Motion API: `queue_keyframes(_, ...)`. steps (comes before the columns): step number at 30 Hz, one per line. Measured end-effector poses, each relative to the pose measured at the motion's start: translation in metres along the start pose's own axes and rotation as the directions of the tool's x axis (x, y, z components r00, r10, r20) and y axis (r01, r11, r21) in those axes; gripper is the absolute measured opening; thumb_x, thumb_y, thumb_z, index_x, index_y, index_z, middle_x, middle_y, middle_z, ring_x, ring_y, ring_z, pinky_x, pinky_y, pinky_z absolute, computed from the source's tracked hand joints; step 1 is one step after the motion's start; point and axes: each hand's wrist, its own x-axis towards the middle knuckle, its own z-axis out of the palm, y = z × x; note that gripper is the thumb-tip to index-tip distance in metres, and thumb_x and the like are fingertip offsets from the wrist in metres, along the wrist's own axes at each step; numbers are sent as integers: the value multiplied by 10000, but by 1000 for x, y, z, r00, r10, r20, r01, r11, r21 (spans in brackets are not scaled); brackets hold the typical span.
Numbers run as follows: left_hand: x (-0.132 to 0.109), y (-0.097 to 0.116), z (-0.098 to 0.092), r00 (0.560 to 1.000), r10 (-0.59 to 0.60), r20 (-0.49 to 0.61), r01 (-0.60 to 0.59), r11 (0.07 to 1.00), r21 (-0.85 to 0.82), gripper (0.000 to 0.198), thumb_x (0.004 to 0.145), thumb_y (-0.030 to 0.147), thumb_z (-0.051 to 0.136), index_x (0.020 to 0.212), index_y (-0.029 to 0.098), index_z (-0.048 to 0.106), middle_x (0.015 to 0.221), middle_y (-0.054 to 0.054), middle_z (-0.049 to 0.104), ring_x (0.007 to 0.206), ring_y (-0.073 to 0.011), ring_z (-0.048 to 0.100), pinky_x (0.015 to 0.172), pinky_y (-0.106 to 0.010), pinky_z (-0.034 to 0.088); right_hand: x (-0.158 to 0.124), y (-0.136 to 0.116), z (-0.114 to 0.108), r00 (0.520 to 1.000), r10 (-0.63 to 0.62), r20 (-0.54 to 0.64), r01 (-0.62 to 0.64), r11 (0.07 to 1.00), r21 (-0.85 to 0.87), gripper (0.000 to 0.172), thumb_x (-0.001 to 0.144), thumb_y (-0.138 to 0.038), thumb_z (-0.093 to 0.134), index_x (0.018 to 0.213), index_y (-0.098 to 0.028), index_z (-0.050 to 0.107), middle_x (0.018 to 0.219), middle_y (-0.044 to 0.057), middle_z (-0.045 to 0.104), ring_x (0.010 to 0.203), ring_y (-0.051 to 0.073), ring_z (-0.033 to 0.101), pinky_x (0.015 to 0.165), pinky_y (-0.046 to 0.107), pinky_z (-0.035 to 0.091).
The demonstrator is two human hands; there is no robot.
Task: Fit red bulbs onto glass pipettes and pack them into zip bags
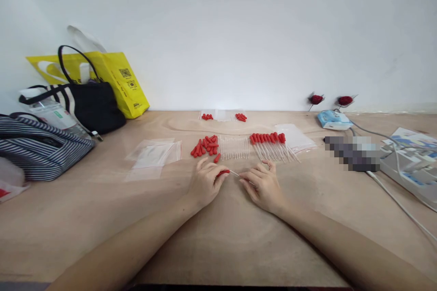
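Note:
Between the fingertips of my left hand (208, 182) is a red rubber dropper bulb (223, 173), tilted toward the right. My right hand (261, 184) pinches a thin clear dropper tube (234, 173), whose other end meets the bulb. How deep the tube sits in the bulb is too small to tell. Just beyond my left hand lies a pile of loose red bulbs (205, 146). A row of bare clear tubes (235, 148) lies side by side beyond both hands. To its right, several droppers with red bulbs fitted (268, 139) lie in a row.
Clear zip bags (153, 157) lie left, another bag (296, 137) right. Small groups of red bulbs (241, 117) rest on bags near the wall. Handbags (99, 104) and a yellow bag (126, 86) stand left. A tissue pack (334, 120), power strip (409, 177) and cables are right.

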Motion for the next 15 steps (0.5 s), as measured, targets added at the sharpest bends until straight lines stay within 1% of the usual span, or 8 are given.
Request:
queue_keyframes(3, 0, -2, 2, 1000, -14, -12, 14, 999, -32, 124, 834, 264, 493, 806, 210, 602, 750, 23, 681, 723, -134, 604, 924, -394, 295, -2, -1, 2, 999, -31, 9, 31, 999, 14, 158, 833, -234, 462, 807, -212, 616, 659, -25, 626, 703, 116, 511, 910, 380, 198)
queue_keyframes(6, -1, -3, 2, 1000, 3, 2, -3, 999, -44, 142, 833, 282, 496, 792, 218, 615, 718, 22, 675, 711, -135, 601, 935, -405, 282, -2, 3, 2, 996, -79, 29, 79, 997, 10, 162, 833, -224, 459, 828, -215, 621, 684, -15, 629, 717, 122, 505, 905, 384, 207)
queue_keyframes(9, -3, -2, 0, 998, 49, 44, -47, 998, -39, 142, 829, 276, 501, 783, 226, 626, 678, 28, 662, 703, -134, 595, 975, -431, 234, -1, 10, 0, 987, -152, 47, 152, 988, 16, 174, 831, -210, 453, 839, -222, 626, 669, -12, 619, 737, 129, 503, 914, 395, 197)
queue_keyframes(11, -4, 0, -1, 994, 91, 67, -88, 995, -46, 133, 827, 262, 503, 788, 227, 626, 688, 31, 661, 713, -131, 595, 995, -441, 203, 0, 13, -1, 981, -189, 51, 188, 982, 24, 192, 834, -196, 438, 832, -224, 628, 637, -16, 602, 733, 128, 500, 922, 402, 188)
queue_keyframes(15, -4, 2, -2, 987, 143, 78, -139, 989, -53, 127, 829, 245, 492, 807, 220, 615, 714, 30, 664, 740, -128, 596, 993, -430, 209, 2, 13, -3, 978, -205, 34, 204, 978, 32, 195, 830, -185, 429, 822, -208, 622, 639, -13, 596, 724, 128, 495, 914, 401, 197)
